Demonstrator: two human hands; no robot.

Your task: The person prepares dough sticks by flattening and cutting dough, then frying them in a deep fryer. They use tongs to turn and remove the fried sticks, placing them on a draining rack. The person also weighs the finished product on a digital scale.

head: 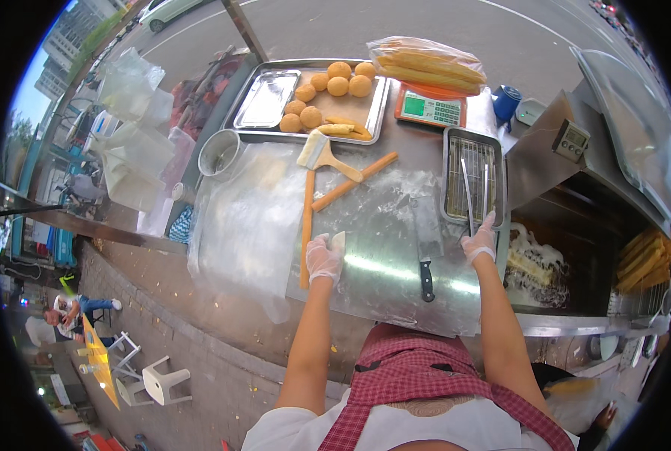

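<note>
My left hand (322,260), in a clear plastic glove, holds a small pale piece (339,241), perhaps dough, above the metal worktop beside a wooden rolling pin (307,237). A second rolling pin (355,181) lies slanted, with a wide wooden-handled brush (335,160) touching it. My right hand (479,243), gloved too, grips the metal tongs (467,189) at the near end of a steel tray with a wire rack (447,169). Between my hands lies a cleaver (428,231), its black handle towards me. Flour is smeared over the steel around it.
Right of me, dough fries in foaming oil (533,265), with fried dough sticks (645,259) beyond. At the back are a large tray (381,113) of round fried balls, a digital scale (431,109) and bagged dough sticks (431,67). A metal pot (221,152) stands left, near plastic sheeting (245,220).
</note>
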